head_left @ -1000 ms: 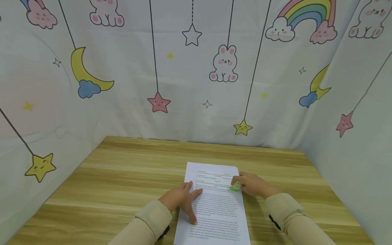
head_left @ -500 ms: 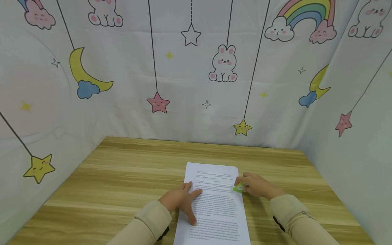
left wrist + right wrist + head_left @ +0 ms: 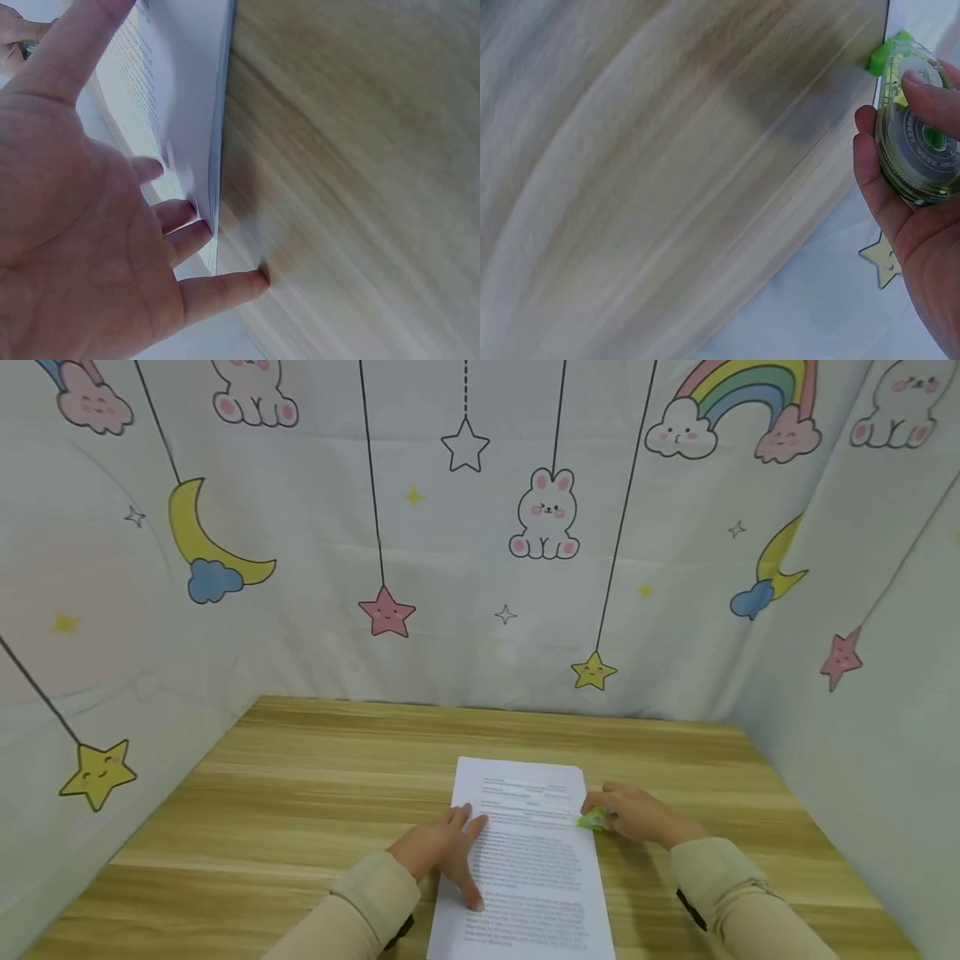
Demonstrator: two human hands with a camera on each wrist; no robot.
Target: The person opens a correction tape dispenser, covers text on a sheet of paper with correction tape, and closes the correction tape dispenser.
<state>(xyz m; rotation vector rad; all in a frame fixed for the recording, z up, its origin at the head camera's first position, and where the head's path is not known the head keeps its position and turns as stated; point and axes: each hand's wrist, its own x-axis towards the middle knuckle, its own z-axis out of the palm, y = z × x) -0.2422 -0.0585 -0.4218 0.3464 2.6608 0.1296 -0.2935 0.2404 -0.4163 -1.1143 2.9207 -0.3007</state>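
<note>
Where paper (image 3: 532, 868) lies, hands (image 3: 441, 847) (image 3: 637, 814) angle inward.

White cloth (image 3: 450, 543) (cartoon-printed) hangs behind the wood-grain table (image 3: 337, 768).

Place: screened-off work booth | white cartoon-print cloth (image 3: 442, 543) on three sides | wood-grain tabletop (image 3: 330, 777) | building type unclear

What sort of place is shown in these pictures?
Probably an indoor spot screened off for desk work: cartoon-printed cloth hangs on three sides of a wood-grain table, on which printed paper lies.
</note>
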